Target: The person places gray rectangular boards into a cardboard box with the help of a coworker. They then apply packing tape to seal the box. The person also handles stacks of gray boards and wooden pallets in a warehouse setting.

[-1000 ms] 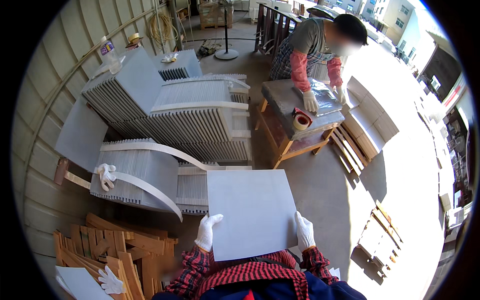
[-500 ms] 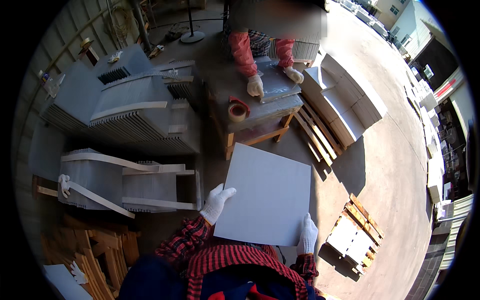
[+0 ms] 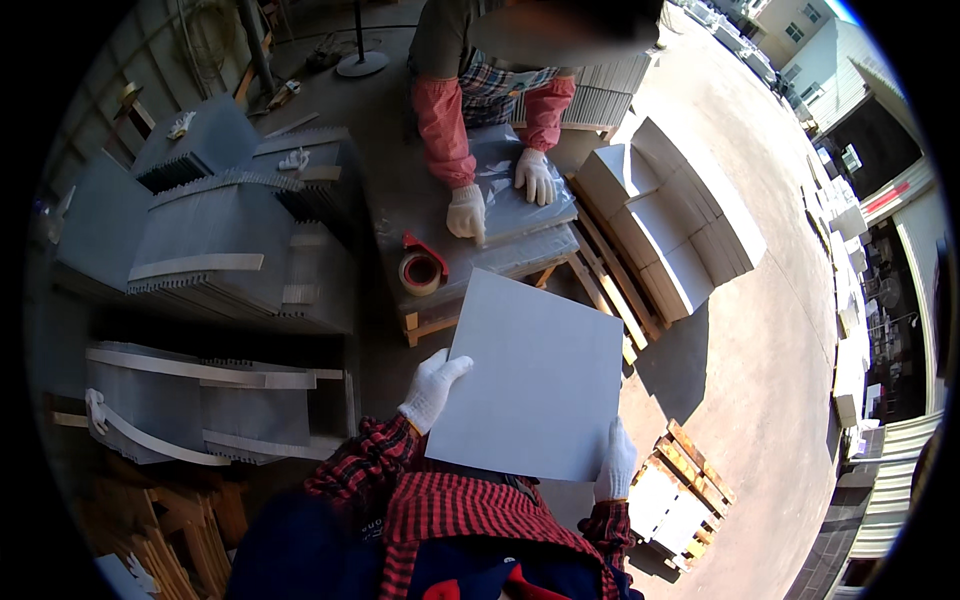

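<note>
Between my two gloved hands I carry a flat, pale grey square panel (image 3: 530, 380), tilted a little. My left hand (image 3: 434, 390) grips its left edge, with the thumb over the top face. At the lower right edge, my right hand (image 3: 617, 462) holds it too, its fingers partly hidden beneath. Just beyond the panel is a low table (image 3: 400, 245) with a wooden frame. On it a co-worker's gloved hands (image 3: 500, 195) rest on a stack of panels in clear plastic film (image 3: 510, 222). A red tape dispenser (image 3: 422, 272) stands at the table's near left corner.
Stacks of grey panels (image 3: 200, 230) with pale strips lie at the left, with another row (image 3: 150, 400) nearer me. White cartons (image 3: 690, 210) stand on a pallet right of the table. A smaller wooden pallet (image 3: 690, 490) lies at my right, and wood pieces (image 3: 165, 530) at lower left.
My view has shifted nearer the table, with the panel still in both hands. The co-worker leans further over, and their hands have moved across the wrapped stack.
</note>
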A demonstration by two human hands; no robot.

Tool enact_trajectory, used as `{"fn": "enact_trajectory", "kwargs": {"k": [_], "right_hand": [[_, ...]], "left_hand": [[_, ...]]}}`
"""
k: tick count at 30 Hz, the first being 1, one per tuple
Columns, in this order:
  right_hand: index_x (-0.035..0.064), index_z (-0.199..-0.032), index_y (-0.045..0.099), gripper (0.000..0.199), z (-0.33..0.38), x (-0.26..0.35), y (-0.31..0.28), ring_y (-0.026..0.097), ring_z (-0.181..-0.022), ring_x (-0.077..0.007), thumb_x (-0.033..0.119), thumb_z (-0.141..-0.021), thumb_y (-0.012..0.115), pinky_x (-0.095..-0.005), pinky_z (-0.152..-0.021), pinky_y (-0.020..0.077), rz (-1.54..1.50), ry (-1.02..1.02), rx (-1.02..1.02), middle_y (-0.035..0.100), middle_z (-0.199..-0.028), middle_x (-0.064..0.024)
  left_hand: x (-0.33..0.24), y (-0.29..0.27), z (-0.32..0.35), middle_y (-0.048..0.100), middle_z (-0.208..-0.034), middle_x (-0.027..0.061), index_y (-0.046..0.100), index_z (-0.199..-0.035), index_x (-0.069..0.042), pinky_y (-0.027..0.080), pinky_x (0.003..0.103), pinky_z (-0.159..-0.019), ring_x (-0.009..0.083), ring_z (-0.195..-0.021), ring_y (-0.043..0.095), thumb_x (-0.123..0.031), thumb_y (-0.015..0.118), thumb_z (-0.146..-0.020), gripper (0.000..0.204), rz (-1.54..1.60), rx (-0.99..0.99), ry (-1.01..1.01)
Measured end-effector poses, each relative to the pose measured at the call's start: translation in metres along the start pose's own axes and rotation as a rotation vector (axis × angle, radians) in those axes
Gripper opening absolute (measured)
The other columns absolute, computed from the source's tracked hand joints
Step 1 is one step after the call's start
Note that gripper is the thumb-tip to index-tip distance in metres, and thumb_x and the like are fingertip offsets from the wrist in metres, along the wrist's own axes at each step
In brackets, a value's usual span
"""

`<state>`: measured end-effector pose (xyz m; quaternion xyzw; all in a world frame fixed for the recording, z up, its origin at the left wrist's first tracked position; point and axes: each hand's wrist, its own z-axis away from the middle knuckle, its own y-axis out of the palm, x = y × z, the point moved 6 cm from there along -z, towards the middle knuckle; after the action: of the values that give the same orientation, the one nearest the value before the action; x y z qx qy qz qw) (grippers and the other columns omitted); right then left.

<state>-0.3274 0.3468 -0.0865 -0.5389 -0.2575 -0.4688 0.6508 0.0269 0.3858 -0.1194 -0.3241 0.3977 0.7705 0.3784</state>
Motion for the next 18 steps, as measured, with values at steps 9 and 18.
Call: {"fn": "enact_trajectory", "kwargs": {"k": [9,18], "right_hand": [[-0.0046,-0.112,0.07,0.043,-0.112,0.062,0.03,0.055,-0.086,-0.0108,0.035,-0.107,0.054,-0.0278,-0.077,0.046,-0.308,0.115,-0.024,0.065,-0.094,-0.0012],[-0.0051,-0.114,0.072,0.048,-0.266,0.122,0.072,0.054,-0.086,-0.0103,0.04,-0.104,0.06,-0.0289,-0.078,0.0448,-0.179,-0.008,0.179,0.067,-0.096,-0.0008]], "left_hand": [[-0.049,0.024,-0.101,0.067,-0.1,0.0038,0.066,-0.116,0.002,0.05,0.027,-0.081,0.0108,-0.088,0.062,-0.025,0.058,-0.099,0.033,-0.09,-0.095,0.056],[-0.067,0.027,-0.185,0.068,-0.084,0.0107,0.068,-0.098,0.002,0.048,0.033,-0.075,0.0155,-0.08,0.06,-0.036,0.065,-0.092,0.039,-0.157,-0.45,0.159]]}}
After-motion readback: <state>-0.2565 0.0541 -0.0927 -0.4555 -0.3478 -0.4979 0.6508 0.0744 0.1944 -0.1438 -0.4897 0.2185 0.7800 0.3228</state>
